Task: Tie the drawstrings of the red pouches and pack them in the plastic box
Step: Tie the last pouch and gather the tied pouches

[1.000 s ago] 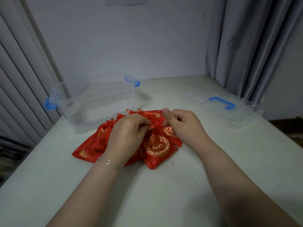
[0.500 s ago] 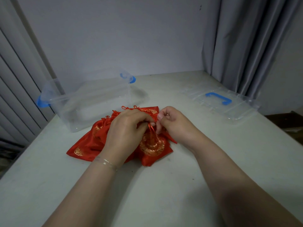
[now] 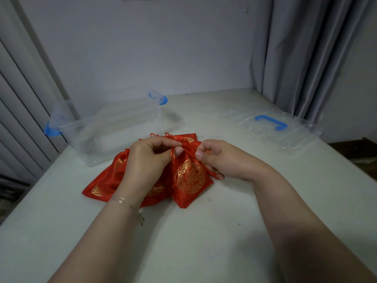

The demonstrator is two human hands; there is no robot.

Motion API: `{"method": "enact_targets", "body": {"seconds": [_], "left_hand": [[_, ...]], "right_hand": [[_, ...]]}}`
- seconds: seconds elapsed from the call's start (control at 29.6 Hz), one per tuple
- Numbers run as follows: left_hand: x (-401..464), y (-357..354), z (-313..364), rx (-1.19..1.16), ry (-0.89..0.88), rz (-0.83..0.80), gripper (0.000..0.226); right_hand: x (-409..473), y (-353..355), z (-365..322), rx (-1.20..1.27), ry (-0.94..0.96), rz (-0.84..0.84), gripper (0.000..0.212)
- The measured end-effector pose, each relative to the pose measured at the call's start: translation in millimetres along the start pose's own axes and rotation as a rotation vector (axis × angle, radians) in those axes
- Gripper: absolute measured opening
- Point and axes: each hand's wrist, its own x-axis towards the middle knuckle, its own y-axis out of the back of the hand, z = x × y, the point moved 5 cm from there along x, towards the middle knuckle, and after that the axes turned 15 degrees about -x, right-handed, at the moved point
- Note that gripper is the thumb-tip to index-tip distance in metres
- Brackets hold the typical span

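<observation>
Pinching a red drawstring (image 3: 173,155) at the gathered mouth of the nearest red pouch (image 3: 189,178), the left hand (image 3: 146,160) curls its fingers; the right hand (image 3: 220,158) grips the cord opposite. About 4 red pouches overlap mid-table. 1 clear plastic box (image 3: 114,129) stands far left, 1 lid (image 3: 271,129) far right.

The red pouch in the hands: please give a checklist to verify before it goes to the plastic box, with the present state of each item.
1. Left hand pinches the drawstring: ok.
2. Right hand grips the red pouch at its mouth: ok.
3. Knot finished: cannot tell.
4. Plastic box open: ok.
5. Lid set apart on the table: ok.
</observation>
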Motion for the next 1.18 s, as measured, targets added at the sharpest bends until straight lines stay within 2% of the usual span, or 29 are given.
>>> {"method": "enact_targets", "body": {"seconds": [0.2, 0.34, 0.44, 0.54, 0.57, 0.64, 0.71, 0.78, 0.81, 0.88, 1.08, 1.18], "left_hand": [[-0.4, -1.1, -3.2, -0.062, 0.045, 0.005, 0.017], [3.0, 2.1, -13.0, -0.119, 0.159, 0.012, 0.018], [3.5, 2.0, -13.8, -0.107, 0.162, -0.012, 0.018], [0.6, -1.7, -8.8, 0.030, 0.080, -0.083, 0.017], [-0.3, -4.0, -7.4, 0.076, 0.049, -0.112, 0.018], [-1.5, -8.6, -6.5, 0.134, 0.001, -0.165, 0.019], [-2.4, -12.3, -6.0, 0.156, -0.042, -0.201, 0.021], [-3.9, -15.1, -4.8, 0.157, -0.080, -0.226, 0.021], [-5.4, -16.5, -3.4, 0.151, -0.099, -0.236, 0.020], [-8.0, -18.4, 0.0, 0.153, -0.144, -0.241, 0.020], [-10.2, -18.6, 8.3, 0.343, -0.383, -0.149, 0.025], [-8.8, -14.5, 6.9, 0.441, -0.473, -0.095, 0.025]], "right_hand": [[-2.0, 0.9, 1.9, -0.048, -0.010, -0.042, 0.021], [-1.8, 7.0, 4.4, -0.065, -0.033, 0.016, 0.023], [-3.2, 12.4, 6.3, -0.080, -0.063, 0.039, 0.024], [-7.4, 13.2, 8.9, -0.138, -0.119, 0.002, 0.025], [-6.9, 15.3, 10.0, -0.162, -0.130, 0.042, 0.026], [-3.6, 25.8, 9.5, -0.258, -0.109, 0.273, 0.026], [-3.1, 28.4, 0.6, -0.128, -0.016, 0.395, 0.015], [-1.4, 16.8, -7.4, 0.001, 0.056, 0.298, 0.014], [-1.3, 11.2, -8.6, -0.044, 0.064, 0.263, 0.015], [-0.6, 7.2, -6.0, -0.119, 0.050, 0.248, 0.015], [0.7, 5.5, -3.8, -0.007, -0.034, 0.212, 0.005], [1.7, 0.1, -4.2, 0.034, -0.064, 0.166, 0.013]]}}
